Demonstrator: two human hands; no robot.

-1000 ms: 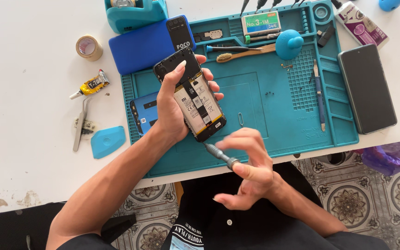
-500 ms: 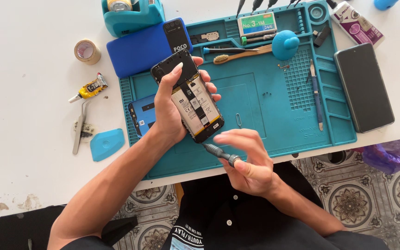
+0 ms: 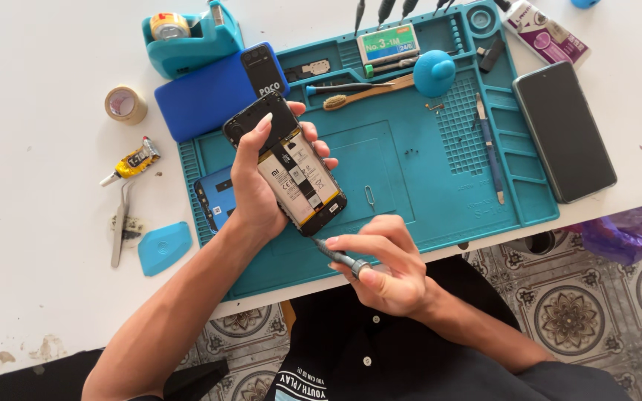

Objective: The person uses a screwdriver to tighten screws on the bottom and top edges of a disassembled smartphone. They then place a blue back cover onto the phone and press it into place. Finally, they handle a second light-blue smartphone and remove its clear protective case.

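Our left hand [image 3: 258, 189] grips the opened phone [image 3: 291, 167] above the teal mat [image 3: 410, 186]; our right hand [image 3: 384, 263] pinches a screwdriver [image 3: 339, 258] at its lower edge, likely mid-unscrewing; next we need a steady, seated tip

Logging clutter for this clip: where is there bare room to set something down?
Free: the mat's centre panel between the opened phone and the blue tool; white table left of the tweezers. Crowded: the mat's top trays and around the tape dispenser.
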